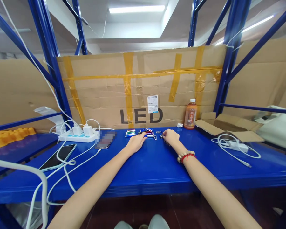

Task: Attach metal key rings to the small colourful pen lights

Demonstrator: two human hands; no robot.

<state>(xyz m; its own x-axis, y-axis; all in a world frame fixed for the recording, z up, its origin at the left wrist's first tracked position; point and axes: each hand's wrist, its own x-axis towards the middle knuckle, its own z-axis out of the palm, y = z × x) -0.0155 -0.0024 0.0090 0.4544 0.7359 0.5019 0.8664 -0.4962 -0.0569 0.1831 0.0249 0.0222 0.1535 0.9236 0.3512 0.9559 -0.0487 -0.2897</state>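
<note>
Both my arms reach far forward over a blue metal shelf [157,165]. My left hand [136,142] rests on the shelf with its fingers curled at a cluster of small red and blue key-ring items [147,132]. My right hand [171,137] is closed in a pinch on a small dark chain piece [162,136] beside that cluster. A beaded bracelet with a red cord [186,156] sits on my right wrist. A few small colourful sticks [130,133] lie in a row just left of my left hand.
A white power strip [77,135] with chargers and trailing cables sits at the left, with a phone [57,156] and a blurred device [105,140]. An orange drink bottle [190,114], an open cardboard box [228,125] and a white charger cable [235,145] are at the right. A taped cardboard sheet marked LED [143,89] backs the shelf.
</note>
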